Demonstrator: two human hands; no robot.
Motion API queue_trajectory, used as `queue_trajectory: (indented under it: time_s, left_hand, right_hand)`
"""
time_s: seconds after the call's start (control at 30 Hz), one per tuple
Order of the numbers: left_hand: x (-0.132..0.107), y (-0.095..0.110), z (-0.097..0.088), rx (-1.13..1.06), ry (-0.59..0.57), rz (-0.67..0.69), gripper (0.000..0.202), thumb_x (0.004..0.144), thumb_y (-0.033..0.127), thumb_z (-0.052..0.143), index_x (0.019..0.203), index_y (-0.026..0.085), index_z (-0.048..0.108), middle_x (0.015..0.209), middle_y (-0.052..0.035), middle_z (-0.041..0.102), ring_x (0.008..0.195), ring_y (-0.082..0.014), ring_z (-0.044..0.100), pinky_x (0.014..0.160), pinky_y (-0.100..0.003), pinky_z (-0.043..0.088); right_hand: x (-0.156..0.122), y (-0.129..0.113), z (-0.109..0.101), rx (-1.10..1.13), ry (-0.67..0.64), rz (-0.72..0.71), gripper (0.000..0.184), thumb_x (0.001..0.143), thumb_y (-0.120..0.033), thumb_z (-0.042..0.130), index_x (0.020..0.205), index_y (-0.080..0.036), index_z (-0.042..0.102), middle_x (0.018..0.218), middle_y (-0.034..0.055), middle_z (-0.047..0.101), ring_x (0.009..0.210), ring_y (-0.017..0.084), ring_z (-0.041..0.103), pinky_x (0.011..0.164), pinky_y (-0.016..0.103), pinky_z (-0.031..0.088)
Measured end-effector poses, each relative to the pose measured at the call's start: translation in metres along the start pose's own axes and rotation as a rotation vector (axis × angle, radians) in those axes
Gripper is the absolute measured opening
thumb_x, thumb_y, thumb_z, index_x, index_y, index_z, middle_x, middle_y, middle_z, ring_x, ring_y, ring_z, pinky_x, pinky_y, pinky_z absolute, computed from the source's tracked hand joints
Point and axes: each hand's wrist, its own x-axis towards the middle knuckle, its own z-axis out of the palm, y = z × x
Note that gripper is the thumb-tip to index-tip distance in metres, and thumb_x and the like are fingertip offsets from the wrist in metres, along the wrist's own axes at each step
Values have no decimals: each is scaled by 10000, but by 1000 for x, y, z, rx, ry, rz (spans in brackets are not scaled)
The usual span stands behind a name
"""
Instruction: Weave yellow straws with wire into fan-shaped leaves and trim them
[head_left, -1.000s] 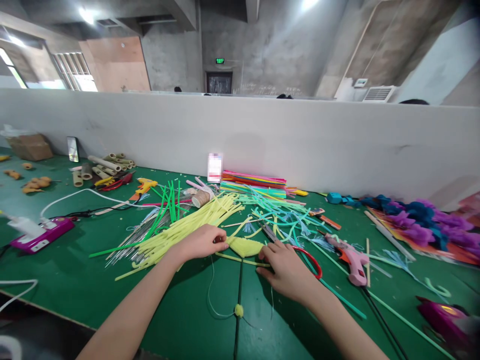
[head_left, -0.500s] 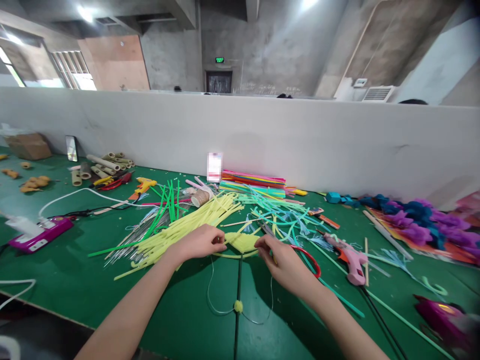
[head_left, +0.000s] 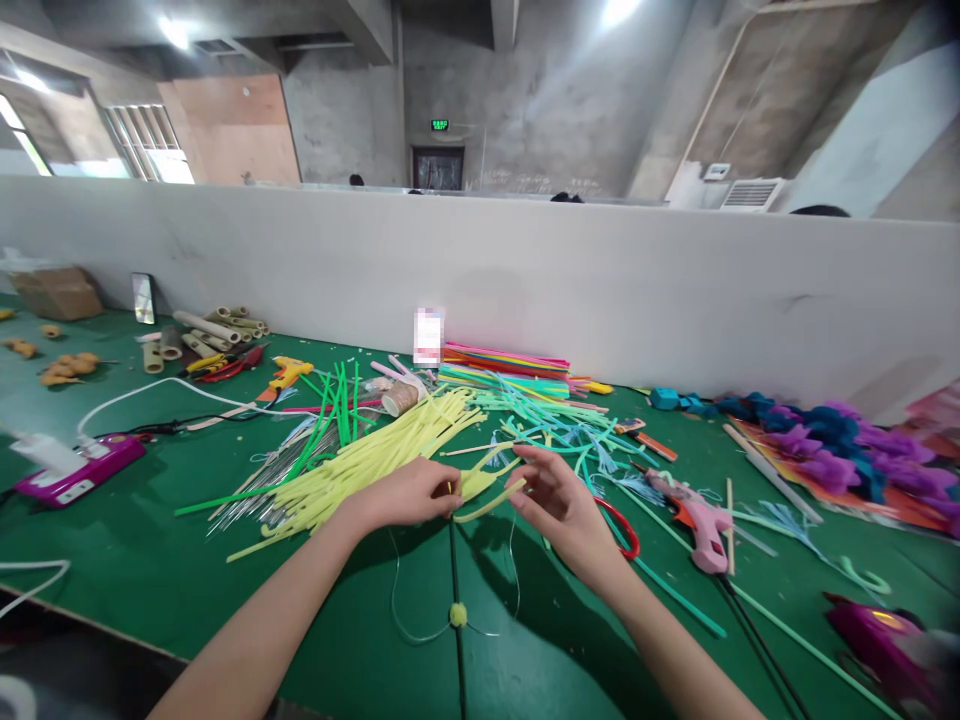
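My left hand (head_left: 411,494) is closed in a pinch on the top of a thin dark rod (head_left: 455,590), where a yellow fuzzy pipe-cleaner piece (head_left: 480,487) is attached. My right hand (head_left: 564,506) hovers just to the right of the yellow piece, thumb and fingers pinched together as if on a thin clear thread (head_left: 513,560) that loops down to a small yellow pompom (head_left: 457,614) on the rod. Whether the thread is really in the fingers is hard to make out.
A pile of yellow and green pipe cleaners (head_left: 360,455) lies behind my left hand. Red-handled scissors (head_left: 622,525) and a pink glue gun (head_left: 697,515) sit to the right. A purple glue gun (head_left: 75,470) with cable lies at left. A grey partition wall (head_left: 600,290) backs the green table (head_left: 150,560).
Both hands lifted the yellow piece and rod slightly off the table. My right hand moved up and left from the tabletop, pulling the thread; the pompom shifted left.
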Motion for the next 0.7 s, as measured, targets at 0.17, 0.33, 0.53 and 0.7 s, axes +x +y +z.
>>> queue_trajectory:
  time_s: [0.17,0.33,0.53,0.7]
  left_hand:
    - [3,-5,5,-103,-5,3,262,888,397,447,821,188,591,749,-12,685,654,-136,606,578,-212,389]
    - [6,-5,9,-174,2,30,242,884,379,466,847,179,598,767,-28,694,678,-148,627,598,-215,413]
    - [10,4,20,-224,24,72,229,878,359,499,906,178,636,784,-21,694,704,-155,633,633,-220,426]
    - [13,8,24,-174,80,130,199,875,339,536,911,189,662,858,-18,702,779,-167,635,701,-230,428]
  right_hand:
    - [1,14,5,-187,-94,39,300,840,-314,587,1123,-215,593,991,52,632,852,180,614,782,318,513]
    - [1,13,9,-329,-213,-15,177,850,-240,567,984,-233,683,948,37,692,843,195,635,771,304,496]
    - [2,17,8,-483,-152,-24,154,878,-263,516,876,-201,657,845,46,686,759,187,621,698,285,474]
    - [1,29,7,-409,-78,30,162,913,-305,450,911,-209,581,813,33,683,711,176,633,659,277,469]
